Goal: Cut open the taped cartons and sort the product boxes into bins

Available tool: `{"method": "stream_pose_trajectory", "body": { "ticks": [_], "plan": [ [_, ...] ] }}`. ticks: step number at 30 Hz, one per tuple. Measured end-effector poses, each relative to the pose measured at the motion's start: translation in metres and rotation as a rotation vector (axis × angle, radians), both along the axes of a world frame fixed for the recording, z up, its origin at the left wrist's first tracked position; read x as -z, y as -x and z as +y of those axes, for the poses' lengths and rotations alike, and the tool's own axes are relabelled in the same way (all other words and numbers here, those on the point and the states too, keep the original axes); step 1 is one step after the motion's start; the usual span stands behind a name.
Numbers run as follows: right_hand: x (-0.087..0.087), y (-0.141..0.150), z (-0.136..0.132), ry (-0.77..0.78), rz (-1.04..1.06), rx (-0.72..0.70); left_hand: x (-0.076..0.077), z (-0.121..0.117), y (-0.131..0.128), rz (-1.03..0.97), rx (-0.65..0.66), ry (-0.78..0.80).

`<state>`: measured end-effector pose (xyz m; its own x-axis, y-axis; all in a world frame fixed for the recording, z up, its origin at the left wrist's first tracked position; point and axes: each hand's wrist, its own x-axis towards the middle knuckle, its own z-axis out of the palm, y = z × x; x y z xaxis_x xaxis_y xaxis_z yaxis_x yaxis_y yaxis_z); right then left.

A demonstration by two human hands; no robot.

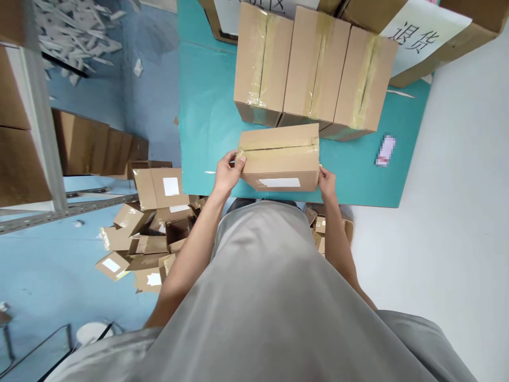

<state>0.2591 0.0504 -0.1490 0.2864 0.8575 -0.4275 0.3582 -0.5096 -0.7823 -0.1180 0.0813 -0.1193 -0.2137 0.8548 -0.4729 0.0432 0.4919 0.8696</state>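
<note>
A small brown cardboard box (278,159) with a white label on its near side lies at the front edge of the table. Clear tape runs along the seam on its top. My left hand (228,171) is closed at the box's left end, thumb and fingers pinching its taped edge. At the right end, my right hand (327,181) pinches the box's edge with its fingertips, where a bit of tape shows. Just behind stand three larger taped boxes side by side: a left one (262,63), a middle one (316,63) and a right one (363,79).
The teal table (207,116) meets a white wall (449,212) on the right. A blurred pink-white item (385,150) lies near its right side. Large boxes with a paper sign (429,34) stand at the back. Flattened and open cartons (153,244) pile on the floor, left, beside a shelf (43,106).
</note>
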Motion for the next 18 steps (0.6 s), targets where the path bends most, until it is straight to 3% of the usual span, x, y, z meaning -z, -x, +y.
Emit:
{"method": "stream_pose_trajectory", "body": {
  "ticks": [3, 6, 11, 18],
  "plan": [
    [0.021, 0.042, 0.017, 0.046, 0.133, 0.049, -0.005, 0.000, 0.017, 0.075, 0.026, -0.111],
    [0.028, 0.067, 0.027, 0.023, 0.151, 0.015, -0.003, -0.005, 0.022, 0.083, 0.035, -0.114],
    [0.004, 0.069, 0.024, -0.045, 0.076, 0.058, 0.004, -0.015, 0.017, 0.127, -0.040, -0.045],
    [-0.028, 0.074, 0.022, -0.135, 0.058, 0.102, 0.001, -0.007, 0.009, 0.124, -0.077, -0.064]
  ]
}}
